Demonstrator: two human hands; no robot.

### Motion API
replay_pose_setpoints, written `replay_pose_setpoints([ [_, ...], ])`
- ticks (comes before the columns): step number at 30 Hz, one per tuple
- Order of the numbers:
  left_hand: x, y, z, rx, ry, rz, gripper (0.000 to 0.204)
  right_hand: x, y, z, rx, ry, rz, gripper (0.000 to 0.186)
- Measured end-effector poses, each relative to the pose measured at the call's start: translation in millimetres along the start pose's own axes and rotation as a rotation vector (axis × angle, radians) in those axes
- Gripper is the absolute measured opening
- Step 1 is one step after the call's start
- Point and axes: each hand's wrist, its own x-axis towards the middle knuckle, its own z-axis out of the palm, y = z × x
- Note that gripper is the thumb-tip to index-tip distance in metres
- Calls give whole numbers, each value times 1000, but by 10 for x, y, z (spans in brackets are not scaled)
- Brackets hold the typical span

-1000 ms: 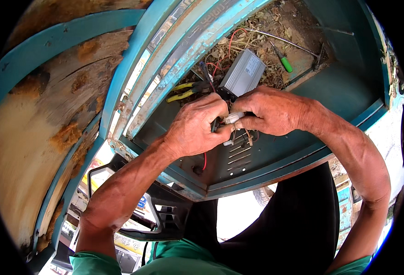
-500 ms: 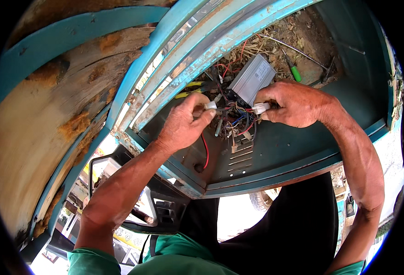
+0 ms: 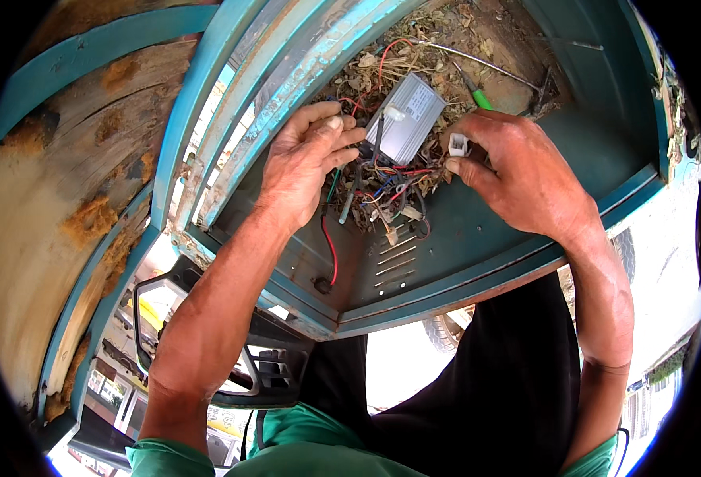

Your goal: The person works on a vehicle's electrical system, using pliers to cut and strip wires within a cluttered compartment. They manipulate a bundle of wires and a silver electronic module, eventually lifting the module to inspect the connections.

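Note:
Between the thumb and forefinger of my right hand (image 3: 521,175) is a white plastic wire connector (image 3: 458,145), its open end facing up. My left hand (image 3: 307,155) hovers by the left side of a silver finned metal box (image 3: 410,119), fingers apart and nothing visible in them. A second white connector (image 3: 395,114) on a dark lead rests on top of the box. Below the box spreads a tangle of thin coloured wires (image 3: 390,187), with a small pale connector (image 3: 392,236) at its lower end.
All this sits in a teal metal compartment (image 3: 486,246) with dry leaves (image 3: 446,40) at the back. A green-handled screwdriver (image 3: 482,98) and a long metal rod (image 3: 486,60) lie behind my right hand. A red cable (image 3: 331,250) runs down at the left.
My left hand has let go of its white connector, which now lies on the box, and the fingers have spread. My right hand still pinches its connector, now turned upward. The view has shifted.

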Motion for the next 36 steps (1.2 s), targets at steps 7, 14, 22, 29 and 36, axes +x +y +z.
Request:
replay_pose_setpoints([
  [7, -695, -94, 14, 603, -100, 259, 26, -14, 142, 105, -260, 93, -57, 22],
  [14, -1066, -686, 349, 851, -400, -228, 42, -8, 163, 112, -275, 93, -135, 21],
  [22, -488, -1304, 320, 34, 37, -666, 42, -3, 223, 153, -278, 138, -159, 21],
  [29, -208, -1510, 341, -332, 14, -855, 24, 55, 212, 151, -305, 139, -176, 21],
  [36, -225, -1536, 233, -393, -70, -873, 22, 49, 67, 159, -487, 294, -57, 21],
])
